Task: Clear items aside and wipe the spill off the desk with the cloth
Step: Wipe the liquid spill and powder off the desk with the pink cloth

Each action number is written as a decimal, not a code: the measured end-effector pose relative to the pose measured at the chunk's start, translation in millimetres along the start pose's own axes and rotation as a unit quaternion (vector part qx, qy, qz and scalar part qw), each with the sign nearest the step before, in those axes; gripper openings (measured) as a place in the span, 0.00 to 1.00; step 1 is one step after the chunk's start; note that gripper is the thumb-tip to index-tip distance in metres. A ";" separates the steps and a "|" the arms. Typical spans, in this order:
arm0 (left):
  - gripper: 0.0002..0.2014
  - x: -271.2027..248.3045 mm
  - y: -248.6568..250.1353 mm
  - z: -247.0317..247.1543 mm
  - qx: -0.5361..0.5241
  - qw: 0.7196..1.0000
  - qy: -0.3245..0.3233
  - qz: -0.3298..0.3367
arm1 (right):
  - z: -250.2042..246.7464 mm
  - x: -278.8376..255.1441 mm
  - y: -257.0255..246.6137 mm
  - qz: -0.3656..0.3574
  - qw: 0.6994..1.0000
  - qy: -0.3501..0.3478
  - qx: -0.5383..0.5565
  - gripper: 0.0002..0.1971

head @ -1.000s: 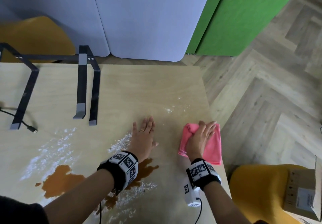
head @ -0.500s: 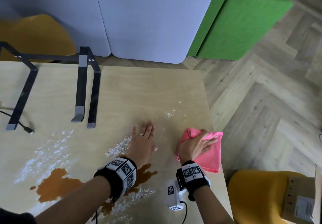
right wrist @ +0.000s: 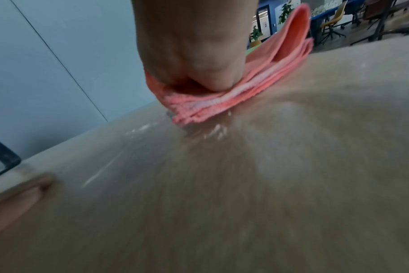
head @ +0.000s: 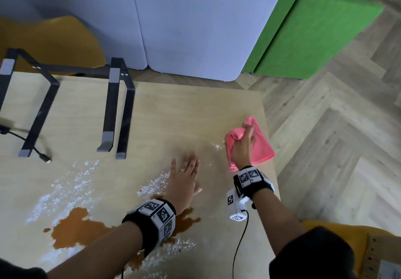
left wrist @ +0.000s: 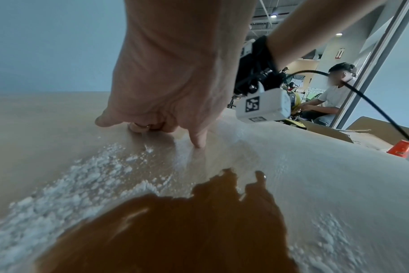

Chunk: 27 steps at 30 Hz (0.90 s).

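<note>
A pink cloth (head: 261,146) is bunched in my right hand (head: 243,142) near the desk's right edge; in the right wrist view the cloth (right wrist: 224,103) touches the wood beside a few white crumbs. My left hand (head: 184,176) lies flat on the desk (head: 173,109), fingers straight, just beyond the brown spill (head: 76,229). White powder (head: 69,181) is scattered around the spill. In the left wrist view the brown spill (left wrist: 175,230) spreads under the wrist, and the left hand (left wrist: 166,103) presses the wood.
A black laptop stand (head: 112,109) sits at the back left with a black cable (head: 41,153) beside it. Yellow chairs (head: 50,40) stand behind and at the right front (head: 347,235). Grey partition panels (head: 184,25) and a green panel (head: 314,33) stand beyond the desk.
My right hand went from lying on the flat cloth to gripping it bunched, and moved it away from me along the right edge. The left hand stayed flat.
</note>
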<state>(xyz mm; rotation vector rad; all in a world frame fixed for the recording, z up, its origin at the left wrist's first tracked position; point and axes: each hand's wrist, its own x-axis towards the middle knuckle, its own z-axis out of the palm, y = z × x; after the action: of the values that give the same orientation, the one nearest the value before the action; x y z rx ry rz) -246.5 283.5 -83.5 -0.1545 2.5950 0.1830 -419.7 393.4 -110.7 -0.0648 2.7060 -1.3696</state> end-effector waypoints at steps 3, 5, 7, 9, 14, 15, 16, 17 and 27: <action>0.41 0.9 0.5 -0.2 -0.002 1.000 -0.001 -0.001 | 1.3 8.4 -6.4 -0.022 0.997 -0.059 0.055 0.18; 0.41 1.3 0.5 0.3 -0.002 1.000 -0.004 -0.001 | -2.0 8.8 -6.7 -0.047 0.991 -0.078 0.101 0.23; 0.41 1.3 0.5 1.3 -0.001 1.000 -0.001 -0.001 | -2.6 5.6 -12.0 -0.029 0.981 -0.113 0.155 0.28; 0.41 0.7 0.7 1.6 -0.001 1.000 0.004 0.000 | -0.3 -4.6 -20.9 0.005 0.968 -0.157 0.195 0.18; 0.40 0.5 0.6 -0.4 0.008 1.000 0.001 0.003 | -1.1 -26.9 -35.1 0.008 0.941 -0.203 0.271 0.16; 0.40 0.2 0.7 -0.9 0.010 1.000 -0.001 0.003 | -2.5 -31.0 -34.2 0.005 0.940 -0.206 0.272 0.15; 0.40 0.0 0.9 -1.1 0.011 1.000 -0.003 0.003 | -4.9 -36.0 -34.4 0.007 0.940 -0.208 0.271 0.14; 0.40 -0.2 1.1 -1.6 0.012 1.000 -0.005 0.002 | -8.3 -41.4 -34.6 0.011 0.938 -0.214 0.273 0.13; 0.42 -2.2 1.5 -4.4 0.015 1.000 0.004 0.000 | -39.3 -79.5 -12.7 0.062 0.926 -0.262 0.266 0.17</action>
<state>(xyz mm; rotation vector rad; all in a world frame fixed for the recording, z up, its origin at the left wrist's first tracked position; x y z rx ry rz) -247.0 284.4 -78.5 -0.1431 2.6043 0.1429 -345.4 424.2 -71.2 -0.1803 1.8211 -1.6986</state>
